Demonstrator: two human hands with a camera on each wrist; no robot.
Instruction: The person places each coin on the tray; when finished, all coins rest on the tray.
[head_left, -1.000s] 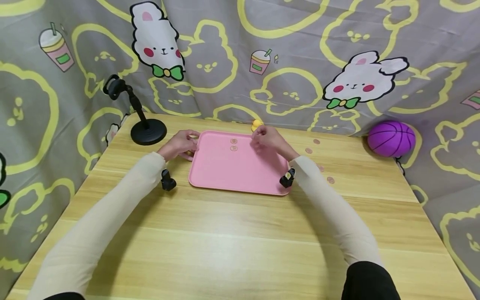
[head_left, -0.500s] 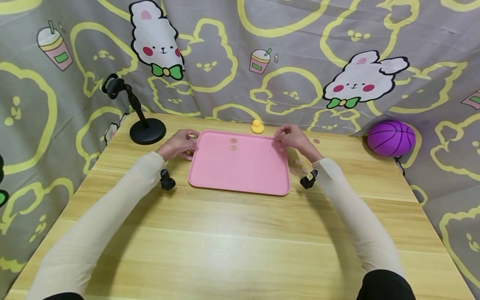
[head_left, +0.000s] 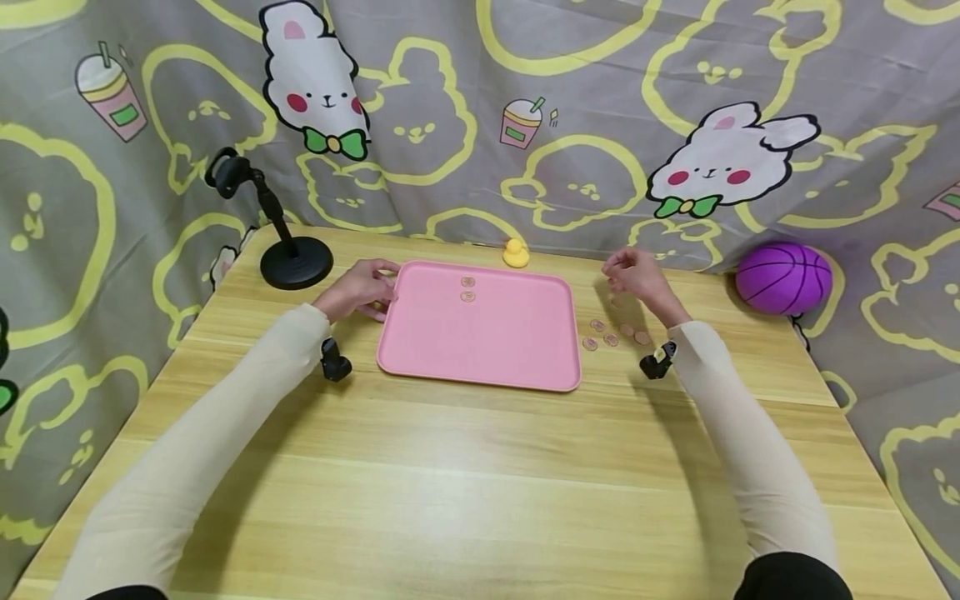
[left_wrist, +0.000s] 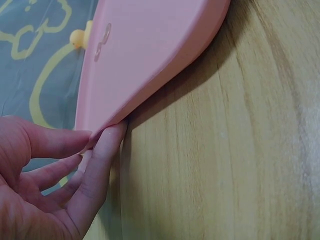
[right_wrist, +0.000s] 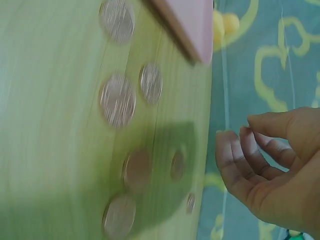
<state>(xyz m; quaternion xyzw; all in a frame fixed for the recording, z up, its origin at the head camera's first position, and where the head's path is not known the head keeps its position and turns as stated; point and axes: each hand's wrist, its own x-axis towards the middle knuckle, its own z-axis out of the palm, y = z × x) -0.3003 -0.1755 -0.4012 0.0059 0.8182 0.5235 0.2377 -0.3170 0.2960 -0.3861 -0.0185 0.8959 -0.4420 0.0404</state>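
A pink rectangular tray (head_left: 480, 346) lies on the table. My left hand (head_left: 364, 287) grips its left rim, thumb above and fingers at the side and beneath, as the left wrist view shows on the tray rim (left_wrist: 145, 90). Two round copper-coloured coins (head_left: 468, 297) lie inside near the far edge. My right hand (head_left: 637, 273) hovers beyond the tray's right side with loosely bent fingers; thumb and index come close together with nothing visible between them. Several loose coins (head_left: 611, 340) lie on the wood below and in front of it, also seen as coins (right_wrist: 117, 100) in the right wrist view.
Behind the tray stands a yellow rubber duck (head_left: 515, 253). A black stand (head_left: 295, 262) is at the back left, a purple basketball (head_left: 783, 277) at the back right. A patterned curtain (head_left: 450, 100) rises along the far table edge.
My right hand has moved right from above the tray to over the loose coins, uncovering the duck and the tray's right side. My left hand stays on the tray rim.
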